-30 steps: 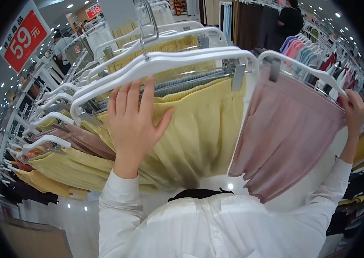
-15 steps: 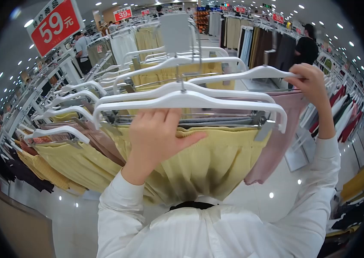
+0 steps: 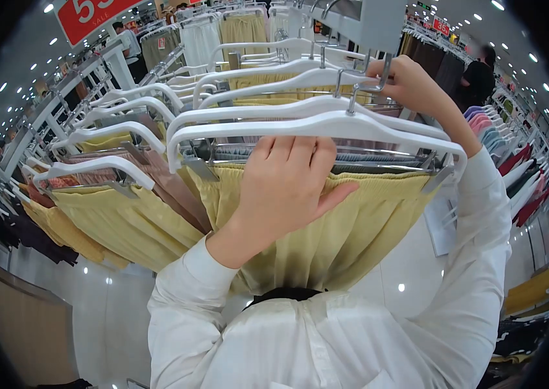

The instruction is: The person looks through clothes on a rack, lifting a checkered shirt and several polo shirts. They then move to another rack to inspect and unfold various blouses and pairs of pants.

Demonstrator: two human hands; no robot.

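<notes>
In the head view, my left hand [image 3: 287, 181] reaches under the front white clothes hanger [image 3: 274, 128], fingers curled over its clip bar and thumb stretched out. Light yellow trousers [image 3: 384, 207] with a gathered waistband hang from that hanger's metal clips. My right hand [image 3: 414, 84] is raised behind at the right, with fingers closed near the neck of another white hanger and its metal hook [image 3: 386, 70]. Its fingertips are partly hidden behind the hook. Pinkish and grey fabric shows between the front hangers.
More hangers with yellow and pink trousers [image 3: 172, 185] hang at the left. A red price sign [image 3: 89, 18] stands upper left. A person in black [image 3: 478, 81] is at the far right, near a rack of coloured clothes [image 3: 514, 175]. A wooden panel [image 3: 21, 324] stands lower left.
My right hand has moved left and inward with its hanger, to beside the other hooks. The pink trousers on it are now mostly hidden. My left hand and the front hangers appear further right.
</notes>
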